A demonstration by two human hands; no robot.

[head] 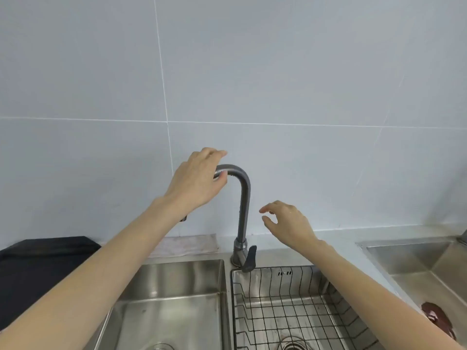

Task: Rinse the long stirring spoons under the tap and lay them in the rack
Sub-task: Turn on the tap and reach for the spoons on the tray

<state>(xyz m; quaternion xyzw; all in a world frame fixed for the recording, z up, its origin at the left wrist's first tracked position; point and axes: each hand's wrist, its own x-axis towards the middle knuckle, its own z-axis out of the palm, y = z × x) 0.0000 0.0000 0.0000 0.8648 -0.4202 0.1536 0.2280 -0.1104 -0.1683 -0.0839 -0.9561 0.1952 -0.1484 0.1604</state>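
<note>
I am holding the tap (243, 198) top with my left hand (195, 178), turning it gently; my right hand (288, 223), beside the tap, is hanging loose, holding nothing.

A dark cloth (43, 258) lies at far left on the desk (328, 238), below a pale tiled wall (278, 72). A white rag (187, 245) lies along the wall's base. A brown smear (436, 315) marks the desk at right.

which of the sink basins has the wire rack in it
The middle basin, directly below the tap's lever, holds the wire rack; the others have none.
</note>
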